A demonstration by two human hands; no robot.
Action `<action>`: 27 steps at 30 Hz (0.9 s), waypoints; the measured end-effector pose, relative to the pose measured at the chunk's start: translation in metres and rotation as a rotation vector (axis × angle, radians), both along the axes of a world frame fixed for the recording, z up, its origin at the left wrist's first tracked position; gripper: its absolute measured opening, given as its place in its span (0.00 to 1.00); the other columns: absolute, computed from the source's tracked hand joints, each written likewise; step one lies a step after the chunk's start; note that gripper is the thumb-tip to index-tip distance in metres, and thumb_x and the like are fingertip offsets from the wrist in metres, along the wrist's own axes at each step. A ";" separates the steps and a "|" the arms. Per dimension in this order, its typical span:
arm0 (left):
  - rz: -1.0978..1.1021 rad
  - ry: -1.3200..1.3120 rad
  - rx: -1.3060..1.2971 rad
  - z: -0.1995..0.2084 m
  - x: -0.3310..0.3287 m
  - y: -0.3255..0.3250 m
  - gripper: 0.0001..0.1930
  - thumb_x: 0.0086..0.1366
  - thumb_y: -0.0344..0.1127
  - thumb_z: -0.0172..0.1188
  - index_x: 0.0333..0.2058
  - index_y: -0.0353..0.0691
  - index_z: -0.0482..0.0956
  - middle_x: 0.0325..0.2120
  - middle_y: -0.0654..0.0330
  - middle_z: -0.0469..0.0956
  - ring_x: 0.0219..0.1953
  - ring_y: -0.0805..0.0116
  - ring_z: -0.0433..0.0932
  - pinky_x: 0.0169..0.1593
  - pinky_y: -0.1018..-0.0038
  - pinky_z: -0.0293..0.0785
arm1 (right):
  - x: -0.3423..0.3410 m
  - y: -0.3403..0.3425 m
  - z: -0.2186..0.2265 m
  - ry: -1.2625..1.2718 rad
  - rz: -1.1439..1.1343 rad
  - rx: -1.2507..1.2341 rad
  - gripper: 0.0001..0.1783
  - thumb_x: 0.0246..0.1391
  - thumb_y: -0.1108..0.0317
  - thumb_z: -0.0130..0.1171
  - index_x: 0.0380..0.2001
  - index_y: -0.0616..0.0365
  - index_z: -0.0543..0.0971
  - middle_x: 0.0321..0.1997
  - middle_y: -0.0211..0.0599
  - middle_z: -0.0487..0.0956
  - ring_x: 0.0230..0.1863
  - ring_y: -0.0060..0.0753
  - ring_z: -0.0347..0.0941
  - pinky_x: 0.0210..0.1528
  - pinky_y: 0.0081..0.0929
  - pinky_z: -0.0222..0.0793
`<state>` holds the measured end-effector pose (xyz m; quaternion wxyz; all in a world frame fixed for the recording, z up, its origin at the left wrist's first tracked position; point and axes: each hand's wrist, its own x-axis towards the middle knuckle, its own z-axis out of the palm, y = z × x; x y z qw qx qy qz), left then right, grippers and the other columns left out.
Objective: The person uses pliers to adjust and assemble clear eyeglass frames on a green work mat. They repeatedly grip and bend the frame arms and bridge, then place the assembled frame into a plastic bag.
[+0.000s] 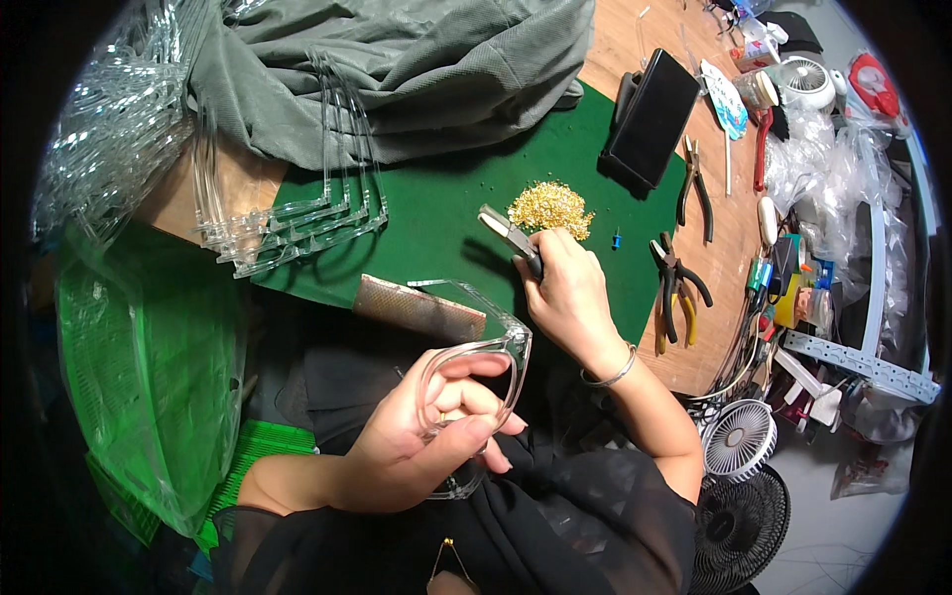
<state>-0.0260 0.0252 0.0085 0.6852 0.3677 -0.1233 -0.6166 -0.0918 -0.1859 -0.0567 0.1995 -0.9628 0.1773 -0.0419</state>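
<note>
Flat green work mat [426, 218]: left hand [421, 426] grips clear plastic spectacle frame [518, 344]; right hand [572, 297], clutching pale-jawed metal pliers [516, 239], could scatter tiny gold-coloured pieces [551, 206] (heaped loose) by careless sweep.

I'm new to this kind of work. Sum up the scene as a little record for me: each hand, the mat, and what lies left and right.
Left hand: holds a clear glasses frame
Right hand: grips flat-tipped pliers
Green mat: carries a heap of small gold-coloured pieces and a small blue pin
Left side: several more clear frames in a row, grey cloth beyond
Right side: black-handled pliers on the wooden table
</note>
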 end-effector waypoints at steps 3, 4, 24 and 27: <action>-0.004 0.011 0.024 0.005 -0.005 -0.005 0.26 0.65 0.24 0.46 0.59 0.32 0.50 0.42 0.54 0.72 0.35 0.75 0.76 0.43 0.79 0.73 | -0.001 -0.001 -0.002 -0.017 0.026 -0.004 0.07 0.45 0.72 0.57 0.30 0.59 0.71 0.28 0.40 0.71 0.33 0.43 0.70 0.34 0.37 0.60; 0.010 0.029 0.028 0.007 -0.006 -0.007 0.26 0.65 0.24 0.47 0.60 0.32 0.50 0.43 0.53 0.71 0.35 0.75 0.76 0.43 0.79 0.73 | -0.001 -0.002 -0.001 -0.025 0.035 0.000 0.07 0.45 0.73 0.56 0.30 0.58 0.71 0.28 0.40 0.70 0.33 0.43 0.70 0.34 0.37 0.60; -0.023 0.081 -0.006 0.007 -0.022 -0.009 0.25 0.61 0.20 0.49 0.56 0.33 0.53 0.43 0.54 0.69 0.30 0.78 0.75 0.38 0.81 0.73 | -0.032 0.025 0.075 -0.535 0.297 0.532 0.10 0.40 0.78 0.65 0.27 0.58 0.75 0.23 0.33 0.75 0.22 0.30 0.70 0.26 0.24 0.62; -0.029 0.102 -0.011 0.006 -0.021 -0.009 0.25 0.60 0.20 0.50 0.56 0.33 0.54 0.42 0.53 0.69 0.30 0.78 0.75 0.36 0.81 0.74 | -0.029 0.023 0.074 -0.567 0.359 0.483 0.11 0.40 0.78 0.65 0.29 0.57 0.75 0.23 0.32 0.76 0.22 0.28 0.70 0.27 0.24 0.62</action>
